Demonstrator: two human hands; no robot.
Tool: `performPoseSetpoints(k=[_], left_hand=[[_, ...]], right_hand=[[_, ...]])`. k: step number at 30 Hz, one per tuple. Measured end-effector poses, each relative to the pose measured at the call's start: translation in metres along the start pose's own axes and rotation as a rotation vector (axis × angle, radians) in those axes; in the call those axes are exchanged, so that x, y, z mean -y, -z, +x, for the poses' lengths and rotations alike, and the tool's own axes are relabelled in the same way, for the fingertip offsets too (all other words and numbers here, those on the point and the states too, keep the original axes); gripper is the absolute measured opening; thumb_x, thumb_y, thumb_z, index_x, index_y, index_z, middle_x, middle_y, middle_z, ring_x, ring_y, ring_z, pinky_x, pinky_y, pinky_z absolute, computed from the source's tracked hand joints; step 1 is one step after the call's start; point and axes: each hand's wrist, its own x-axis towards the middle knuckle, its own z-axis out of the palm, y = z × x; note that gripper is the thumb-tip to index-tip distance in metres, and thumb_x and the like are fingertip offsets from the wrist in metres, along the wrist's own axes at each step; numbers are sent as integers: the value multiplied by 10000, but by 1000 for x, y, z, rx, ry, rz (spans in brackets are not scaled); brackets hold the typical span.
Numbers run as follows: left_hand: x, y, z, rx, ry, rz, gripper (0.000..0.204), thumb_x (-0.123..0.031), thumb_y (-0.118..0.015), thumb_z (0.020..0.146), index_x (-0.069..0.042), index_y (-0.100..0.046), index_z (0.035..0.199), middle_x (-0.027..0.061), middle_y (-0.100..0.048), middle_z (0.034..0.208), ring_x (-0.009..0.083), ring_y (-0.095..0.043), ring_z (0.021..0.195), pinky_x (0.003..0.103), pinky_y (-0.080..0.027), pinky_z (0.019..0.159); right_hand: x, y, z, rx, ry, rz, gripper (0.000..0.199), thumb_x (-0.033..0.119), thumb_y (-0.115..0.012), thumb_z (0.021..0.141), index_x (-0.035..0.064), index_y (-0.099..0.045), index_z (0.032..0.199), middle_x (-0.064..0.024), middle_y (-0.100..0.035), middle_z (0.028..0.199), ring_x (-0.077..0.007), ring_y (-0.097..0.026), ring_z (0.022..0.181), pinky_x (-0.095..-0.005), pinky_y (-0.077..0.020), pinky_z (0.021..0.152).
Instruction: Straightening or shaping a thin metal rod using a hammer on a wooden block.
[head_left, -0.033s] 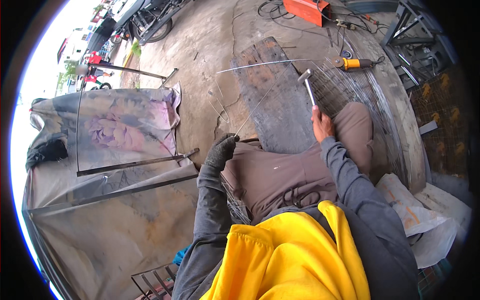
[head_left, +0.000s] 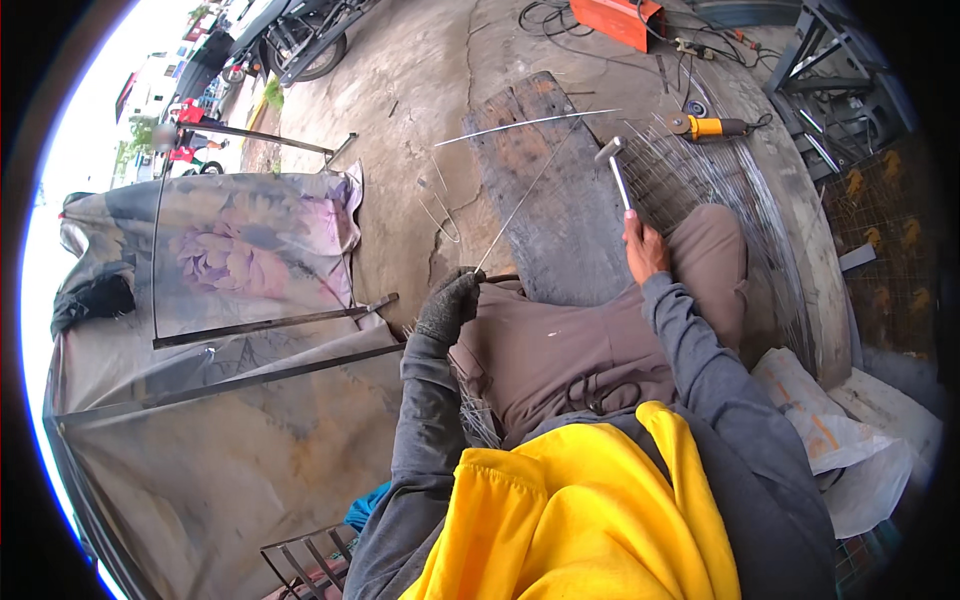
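Thin rod [head_left: 524, 203] is gripped near its lower end by the curled, gloved left hand [head_left: 450, 303]; it is slanted across the wooden board [head_left: 570, 250]. Hammer [head_left: 620, 183] is held by its handle in the bare right hand [head_left: 647, 252], fingers wrapped. Judged risk: with one-handed support, the rod could be skewed by an off-centre knock.

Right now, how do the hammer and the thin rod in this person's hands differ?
The hammer looks shorter, with a thick head; the rod is long and slender. The bare right hand holds the hammer, the gloved left hand the rod. Each is gripped by a single hand.
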Motion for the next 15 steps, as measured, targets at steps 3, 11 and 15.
performPoseSetpoints(k=[3, 11, 15], left_hand=[[17, -47, -26, 63, 95, -296, 230, -255, -576, 913, -50, -591, 1016, -20, -530, 704, 102, -486, 560, 223, -404, 513], [10, -144, -73, 408, 138, -876, 198, -248, -551, 927, -89, -569, 1043, -4, -543, 760, 127, -505, 627, 255, -421, 548], [-18, -167, -82, 491, 185, -936, 207, -275, -533, 931, -84, -564, 1004, 13, -547, 805, 147, -516, 638, 275, -427, 557]], right_hand=[[3, -3, -1, 102, -1, -86, 676, 618, -374, 903, -4, -635, 850, -168, -662, 810, -345, -626, 823, -409, -461, 760], [-3, -14, 0, 182, 101, -305, 668, 621, -366, 901, -10, -586, 882, -269, -623, 936, -475, -560, 924, -512, -429, 807], [4, -12, -2, 230, 49, -245, 664, 619, -375, 899, -12, -582, 873, -271, -620, 948, -472, -557, 937, -510, -427, 820]])
